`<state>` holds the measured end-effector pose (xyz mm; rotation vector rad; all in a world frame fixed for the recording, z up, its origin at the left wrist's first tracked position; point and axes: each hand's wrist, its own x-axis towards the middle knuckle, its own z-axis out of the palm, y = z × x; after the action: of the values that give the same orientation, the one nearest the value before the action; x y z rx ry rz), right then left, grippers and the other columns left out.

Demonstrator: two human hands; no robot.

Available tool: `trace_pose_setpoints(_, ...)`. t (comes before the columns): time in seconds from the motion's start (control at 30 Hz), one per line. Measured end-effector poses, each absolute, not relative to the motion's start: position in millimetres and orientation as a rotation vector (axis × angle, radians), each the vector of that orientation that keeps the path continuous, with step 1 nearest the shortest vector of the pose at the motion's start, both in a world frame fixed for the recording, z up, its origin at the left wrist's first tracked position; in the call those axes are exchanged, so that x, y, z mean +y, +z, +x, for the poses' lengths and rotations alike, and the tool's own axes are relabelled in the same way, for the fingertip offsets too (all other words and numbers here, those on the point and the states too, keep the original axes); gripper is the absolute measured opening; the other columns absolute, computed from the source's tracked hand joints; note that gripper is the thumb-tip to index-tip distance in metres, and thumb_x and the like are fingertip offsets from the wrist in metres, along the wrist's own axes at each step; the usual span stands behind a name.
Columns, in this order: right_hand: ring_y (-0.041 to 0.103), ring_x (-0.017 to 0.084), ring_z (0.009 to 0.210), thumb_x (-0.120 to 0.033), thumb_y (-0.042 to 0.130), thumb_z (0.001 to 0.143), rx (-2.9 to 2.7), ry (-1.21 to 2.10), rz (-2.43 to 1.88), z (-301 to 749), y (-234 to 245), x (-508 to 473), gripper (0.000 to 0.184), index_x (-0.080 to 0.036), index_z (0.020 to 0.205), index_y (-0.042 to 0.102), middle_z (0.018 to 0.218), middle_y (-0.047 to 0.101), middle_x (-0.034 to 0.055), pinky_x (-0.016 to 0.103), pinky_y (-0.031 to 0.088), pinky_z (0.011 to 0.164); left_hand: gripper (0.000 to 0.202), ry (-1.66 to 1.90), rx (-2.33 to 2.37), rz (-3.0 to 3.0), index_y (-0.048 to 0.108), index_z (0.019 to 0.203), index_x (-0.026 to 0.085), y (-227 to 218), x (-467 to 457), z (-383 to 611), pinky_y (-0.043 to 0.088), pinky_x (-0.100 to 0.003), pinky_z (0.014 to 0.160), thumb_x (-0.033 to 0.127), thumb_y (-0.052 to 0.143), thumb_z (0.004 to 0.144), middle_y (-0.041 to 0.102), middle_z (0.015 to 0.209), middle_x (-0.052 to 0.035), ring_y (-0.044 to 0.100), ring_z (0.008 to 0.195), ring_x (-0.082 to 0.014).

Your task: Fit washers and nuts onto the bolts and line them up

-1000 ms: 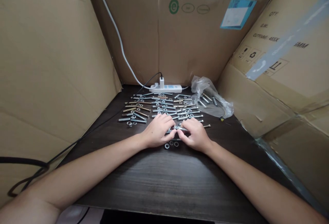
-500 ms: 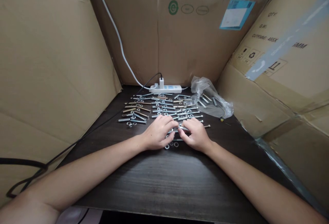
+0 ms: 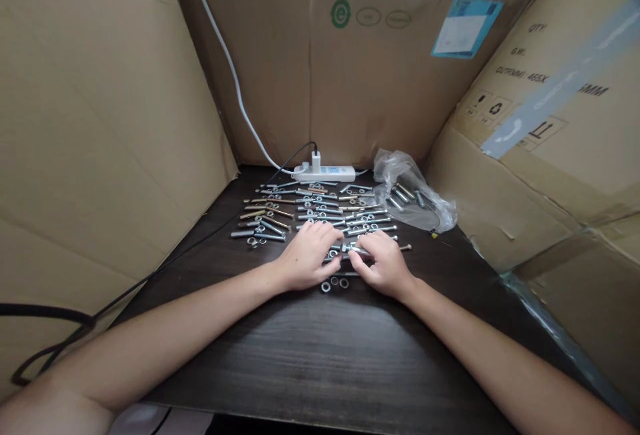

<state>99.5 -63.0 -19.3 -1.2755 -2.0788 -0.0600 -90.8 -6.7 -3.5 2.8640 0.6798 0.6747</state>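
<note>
My right hand [image 3: 384, 262] is closed, with thumb and fingers pinching a silver bolt [image 3: 356, 249]. A nut [image 3: 345, 247] shows at the bolt's left end, in the gap between my hands. My left hand [image 3: 309, 256] is curved around that end, its thumb and forefinger parted on either side of the nut. Whether any fingertip touches the nut is hard to make out. Just below my hands lie several loose washers [image 3: 326, 286], and another bolt [image 3: 350, 274] runs partly under my right hand.
Rows of bolts, nuts and washers [image 3: 320, 210] cover the dark table [image 3: 300, 362] beyond my hands. A white power strip [image 3: 333, 173] sits at the back, beside a clear plastic bag [image 3: 440, 212] with metal pieces. Cardboard walls [image 3: 270, 75] enclose three sides. A black cable [image 3: 185, 245] crosses at left.
My left thumb and forefinger have parted from around the bolt's end, so the nut now shows between my hands. My right hand keeps its grip on the bolt. The view has shifted slightly.
</note>
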Motion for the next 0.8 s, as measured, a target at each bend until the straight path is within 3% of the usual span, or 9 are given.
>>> trace_pose_setpoints(0.23,0.039,0.015,0.057,-0.029,0.049,0.084,-2.093,-0.069,-1.276,98.1,-20.5,-62.2,0.025,-0.02,0.061,0.042,0.058,0.047,-0.0002,0.029,0.03,0.061,0.016,0.7,0.615,2.887,0.05,0.098,0.016,-5.0,-6.7,-90.7,0.034,-0.033,0.076,0.025,0.044,0.087,0.055,0.091,-0.0054,0.046,0.083,-0.0187)
trace_pose_setpoints(0.43,0.041,0.015,0.058,-0.03,0.05,0.084,-2.125,-0.08,-1.263,96.8,-19.3,-63.5,0.023,-0.02,0.064,0.045,0.059,0.049,0.0007,0.03,0.031,0.062,0.015,0.699,0.65,2.858,0.052,0.084,0.016,-6.2,-5.2,-89.9,0.033,-0.031,0.072,0.029,0.043,0.087,0.055,0.083,-0.0041,0.045,0.078,-0.0176)
trace_pose_setpoints(0.67,0.042,0.015,0.058,-0.029,0.05,0.083,-2.149,-0.122,-1.231,96.2,-19.3,-63.6,0.022,-0.019,0.064,0.047,0.059,0.049,0.0003,0.03,0.032,0.063,0.03,0.654,0.634,2.846,0.049,0.068,0.016,-7.3,-3.1,-90.3,0.029,-0.032,0.07,0.029,0.035,0.092,0.054,0.067,-0.0014,0.042,0.073,-0.0167)
trace_pose_setpoints(0.8,0.041,0.015,0.058,-0.03,0.05,0.083,-2.133,-0.116,-1.24,96.8,-19.8,-63.4,0.023,-0.019,0.063,0.046,0.059,0.048,0.0001,0.03,0.031,0.063,0.024,0.731,0.63,2.762,0.051,0.085,0.016,-5.0,-4.1,-93.2,0.031,-0.033,0.072,0.029,0.032,0.093,0.057,0.082,-0.004,0.044,0.076,-0.0173)
